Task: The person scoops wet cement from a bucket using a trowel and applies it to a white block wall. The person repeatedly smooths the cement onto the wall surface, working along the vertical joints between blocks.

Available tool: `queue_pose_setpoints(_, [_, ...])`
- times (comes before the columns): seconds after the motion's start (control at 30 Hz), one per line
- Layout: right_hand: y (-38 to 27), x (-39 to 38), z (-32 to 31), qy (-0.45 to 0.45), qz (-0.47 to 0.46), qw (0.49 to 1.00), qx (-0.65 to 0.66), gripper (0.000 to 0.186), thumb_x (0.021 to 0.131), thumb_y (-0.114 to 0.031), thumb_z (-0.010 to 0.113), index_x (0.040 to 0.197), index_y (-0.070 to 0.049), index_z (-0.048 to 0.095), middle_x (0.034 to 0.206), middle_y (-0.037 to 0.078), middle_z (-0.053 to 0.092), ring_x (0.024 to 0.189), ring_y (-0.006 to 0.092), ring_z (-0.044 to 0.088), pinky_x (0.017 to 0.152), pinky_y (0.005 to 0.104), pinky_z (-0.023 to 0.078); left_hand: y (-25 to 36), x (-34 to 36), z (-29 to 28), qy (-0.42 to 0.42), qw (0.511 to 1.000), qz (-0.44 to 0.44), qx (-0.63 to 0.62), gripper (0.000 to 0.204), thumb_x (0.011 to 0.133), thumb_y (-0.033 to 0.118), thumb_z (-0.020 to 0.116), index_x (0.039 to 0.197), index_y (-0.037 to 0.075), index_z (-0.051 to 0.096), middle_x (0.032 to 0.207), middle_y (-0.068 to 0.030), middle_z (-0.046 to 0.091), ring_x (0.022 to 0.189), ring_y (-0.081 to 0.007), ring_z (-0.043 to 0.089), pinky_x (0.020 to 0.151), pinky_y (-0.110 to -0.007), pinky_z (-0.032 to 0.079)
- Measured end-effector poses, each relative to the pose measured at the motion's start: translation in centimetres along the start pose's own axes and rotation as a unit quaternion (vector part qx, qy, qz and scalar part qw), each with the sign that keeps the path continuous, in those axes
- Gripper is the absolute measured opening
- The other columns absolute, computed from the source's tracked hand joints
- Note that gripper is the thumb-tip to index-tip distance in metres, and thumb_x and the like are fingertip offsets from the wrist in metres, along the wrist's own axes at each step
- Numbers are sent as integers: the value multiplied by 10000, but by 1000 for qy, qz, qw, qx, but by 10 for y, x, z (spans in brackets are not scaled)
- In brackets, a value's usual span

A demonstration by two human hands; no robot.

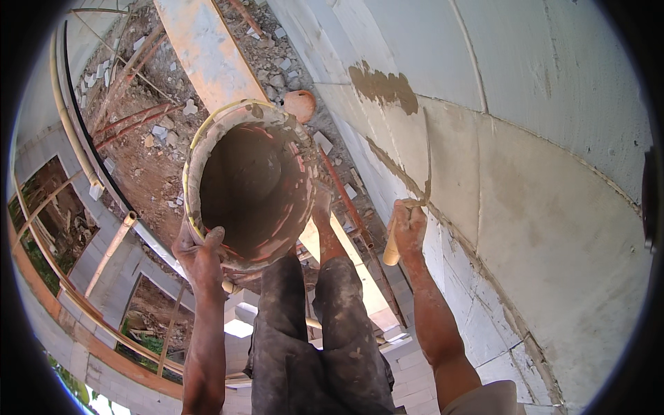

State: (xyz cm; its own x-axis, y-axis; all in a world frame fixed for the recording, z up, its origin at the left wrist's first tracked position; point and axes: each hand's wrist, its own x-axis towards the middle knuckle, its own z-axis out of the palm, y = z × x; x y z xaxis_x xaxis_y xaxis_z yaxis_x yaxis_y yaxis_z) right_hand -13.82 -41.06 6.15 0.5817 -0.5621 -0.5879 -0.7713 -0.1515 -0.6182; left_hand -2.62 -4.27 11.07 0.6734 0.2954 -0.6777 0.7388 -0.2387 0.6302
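Note:
My left hand [200, 254] is closed on the near left rim of a round bucket [290, 218], thumb over the edge. Grey-brown wet mortar [238, 180] lies inside it and is smeared over its inner wall. In my right hand [409, 227] is a trowel [392, 250] by its pale wooden handle. Its thin blade is seen almost edge-on, up against the block wall [546, 207]. A patch of wet mortar [384, 88] sticks to the wall beyond the blade, and a mortar smear [394, 164] runs along a joint beside it.
My legs [332, 325] stand on a narrow plank [356, 277] high above rubble-strewn ground [159, 166]. A wide board [214, 52] extends ahead. Rusty and bamboo poles [111, 252] cross at left and below. An orange-brown rounded object [299, 106] sits beyond the bucket. Window openings [155, 318] show lower left.

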Motion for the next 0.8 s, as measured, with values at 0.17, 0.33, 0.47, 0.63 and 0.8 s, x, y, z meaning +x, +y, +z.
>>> queue_pose_setpoints(0.17, [-33, 9, 74, -57, 145, 974, 167, 203, 954, -220, 607, 1039, -49, 540, 739, 43, 551, 503, 161, 561, 434, 323, 484, 24, -7, 27, 4, 999, 6, -50, 272, 753, -64, 629, 1019, -15, 653, 852, 28, 574, 748, -74, 509, 724, -243, 428])
queue_pose_setpoints(0.33, [-86, 58, 142, -1, 313, 893, 322, 200, 922, -208, 599, 1043, -66, 526, 758, 72, 539, 504, 200, 567, 415, 364, 489, 19, -12, 19, 26, 998, 11, -50, 321, 734, -99, 590, 1039, -18, 648, 892, -17, 639, 785, -114, 588, 732, -262, 466])
queue_pose_setpoints(0.47, [-87, 68, 155, 35, 296, 913, 279, 276, 911, -220, 602, 1106, -62, 486, 766, 101, 538, 515, 227, 558, 412, 392, 496, 34, -17, 6, 47, 998, -24, -29, 325, 714, -100, 607, 1024, -13, 653, 840, -14, 610, 651, -77, 530, 575, -223, 424])
queue_pose_setpoints(0.63, [-92, 73, 140, 42, 250, 910, 327, 297, 922, -217, 591, 1129, -48, 462, 783, 126, 546, 538, 244, 555, 445, 414, 522, 6, -8, -21, 58, 998, 16, -6, 287, 709, -67, 633, 983, 16, 641, 758, 32, 517, 589, -51, 443, 527, -217, 371])
queue_pose_setpoints(0.8, [-116, 65, 129, 70, 253, 912, 317, 246, 941, -240, 578, 997, -13, 502, 764, 149, 569, 538, 248, 561, 463, 403, 527, 6, -7, -44, 67, 998, -10, -5, 258, 715, -57, 648, 957, 32, 634, 724, 52, 481, 571, -42, 412, 516, -223, 350])
